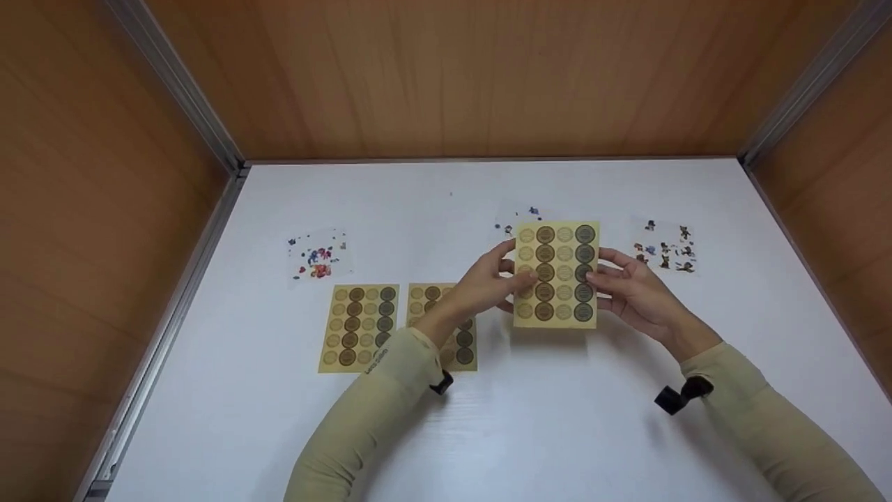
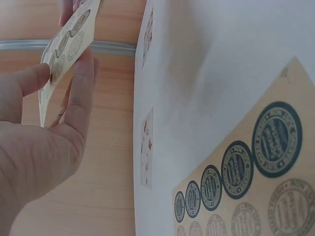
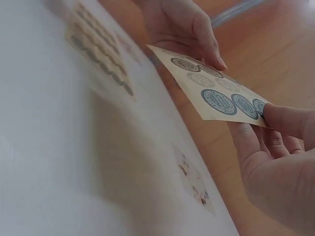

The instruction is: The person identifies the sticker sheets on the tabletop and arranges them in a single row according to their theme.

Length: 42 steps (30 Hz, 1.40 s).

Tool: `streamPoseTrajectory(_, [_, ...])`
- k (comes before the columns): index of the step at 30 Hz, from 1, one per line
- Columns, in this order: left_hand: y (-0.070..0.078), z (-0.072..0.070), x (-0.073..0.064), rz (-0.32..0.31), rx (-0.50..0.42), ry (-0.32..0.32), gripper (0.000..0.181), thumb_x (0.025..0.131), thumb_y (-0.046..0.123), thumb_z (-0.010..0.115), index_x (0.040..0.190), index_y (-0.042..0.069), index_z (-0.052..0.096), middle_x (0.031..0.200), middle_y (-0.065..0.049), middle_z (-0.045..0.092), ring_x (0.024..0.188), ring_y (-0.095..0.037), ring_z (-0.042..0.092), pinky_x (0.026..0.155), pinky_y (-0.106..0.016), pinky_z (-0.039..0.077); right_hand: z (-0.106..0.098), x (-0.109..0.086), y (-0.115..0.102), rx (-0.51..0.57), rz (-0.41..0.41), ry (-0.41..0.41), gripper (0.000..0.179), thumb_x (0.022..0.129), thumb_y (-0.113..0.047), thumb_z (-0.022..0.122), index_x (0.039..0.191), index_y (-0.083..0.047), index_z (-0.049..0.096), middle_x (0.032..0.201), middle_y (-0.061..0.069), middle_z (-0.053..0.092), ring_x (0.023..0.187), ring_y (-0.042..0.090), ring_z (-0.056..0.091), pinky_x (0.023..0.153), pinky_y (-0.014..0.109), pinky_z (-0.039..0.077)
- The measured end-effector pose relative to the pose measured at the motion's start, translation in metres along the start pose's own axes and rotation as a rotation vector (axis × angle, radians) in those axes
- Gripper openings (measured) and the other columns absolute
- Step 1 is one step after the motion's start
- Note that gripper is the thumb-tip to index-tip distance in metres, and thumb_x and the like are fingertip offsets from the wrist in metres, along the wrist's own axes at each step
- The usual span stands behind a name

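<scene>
A yellowish sticker sheet point(image 1: 555, 275) with columns of round seal-like stickers is held up above the white table. My left hand point(image 1: 488, 279) pinches its left edge, thumb on the front and fingers behind. At the right edge, my right hand point(image 1: 637, 289) grips it the same way, as the right wrist view also shows. Two matching sheets lie flat side by side: one sticker sheet point(image 1: 359, 328) at the left, and another sticker sheet point(image 1: 465, 340) partly hidden under my left forearm.
Small clear sheets with colourful cartoon stickers lie further back: one clear sheet point(image 1: 319, 254) at left, one clear sheet point(image 1: 665, 245) at right, and a third clear sheet point(image 1: 516, 217) partly covered by the raised sheet. Wooden panels point(image 1: 474, 77) enclose the table point(image 1: 529, 432).
</scene>
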<state>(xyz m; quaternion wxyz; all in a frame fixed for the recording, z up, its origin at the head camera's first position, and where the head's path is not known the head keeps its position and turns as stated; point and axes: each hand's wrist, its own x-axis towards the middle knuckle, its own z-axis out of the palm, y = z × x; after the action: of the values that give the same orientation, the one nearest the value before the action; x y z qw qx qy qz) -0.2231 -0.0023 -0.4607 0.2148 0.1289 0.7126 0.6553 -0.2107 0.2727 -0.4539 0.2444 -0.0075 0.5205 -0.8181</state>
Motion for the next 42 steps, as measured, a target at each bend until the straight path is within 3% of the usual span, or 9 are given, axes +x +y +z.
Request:
streamPoseTrajectory(5, [0.001,-0.002,-0.01,0.04,-0.004,0.001,0.074,0.098,0.021,0.07,0.159,0.019,0.029,0.111,-0.007,0.069,0.093,-0.025,0.073,0.07,-0.043,0.064,0.004,0.003,0.007,0.001,0.017,-0.001,0.048,0.097,0.006,0.062,0.14,-0.004,0.042,0.116,0.015,0.07,0.105,0.029,0.071,0.092,0.046,0.058])
streamPoseTrajectory(16, [-0.003,-0.007,-0.025,0.049,0.049,0.027,0.078,0.098,0.011,0.069,0.161,0.017,0.025,0.103,-0.011,0.068,0.083,-0.026,0.075,0.067,-0.041,0.064,0.009,0.007,0.016,-0.076,0.038,-0.009,0.05,0.096,0.004,0.065,0.14,-0.003,0.043,0.118,0.015,0.068,0.106,0.03,0.07,0.09,0.045,0.059])
streamPoseTrajectory(24, [-0.009,-0.009,-0.033,0.007,0.074,0.052,0.081,0.097,0.005,0.068,0.162,0.013,0.021,0.101,-0.012,0.066,0.08,-0.024,0.073,0.066,-0.038,0.064,0.009,0.012,0.025,-0.147,0.056,-0.017,0.048,0.096,0.004,0.065,0.14,-0.003,0.045,0.12,0.015,0.068,0.105,0.029,0.07,0.093,0.045,0.058])
streamPoseTrajectory(31, [-0.016,-0.008,-0.039,0.008,0.104,0.072,0.083,0.096,0.004,0.069,0.162,0.01,0.019,0.104,-0.012,0.062,0.079,-0.024,0.072,0.066,-0.037,0.064,0.008,0.014,0.029,-0.2,0.08,-0.003,0.049,0.096,0.003,0.066,0.141,-0.004,0.046,0.123,0.014,0.064,0.106,0.029,0.069,0.097,0.049,0.055])
streamPoseTrajectory(36, [-0.02,-0.007,-0.042,-0.002,0.12,0.076,0.086,0.094,0.003,0.07,0.162,0.01,0.017,0.109,-0.011,0.059,0.077,-0.023,0.07,0.066,-0.039,0.064,0.007,0.015,0.03,-0.259,0.091,0.02,0.056,0.095,-0.002,0.069,0.144,-0.007,0.044,0.128,0.013,0.054,0.107,0.027,0.068,0.095,0.049,0.056])
streamPoseTrajectory(42, [-0.024,-0.003,-0.043,-0.033,0.162,0.095,0.09,0.093,0.003,0.071,0.163,0.011,0.014,0.111,-0.009,0.058,0.074,-0.023,0.069,0.065,-0.042,0.064,0.005,0.014,0.033,-0.295,0.085,0.032,0.058,0.094,-0.002,0.07,0.145,-0.005,0.043,0.13,0.014,0.052,0.102,0.027,0.069,0.09,0.047,0.059])
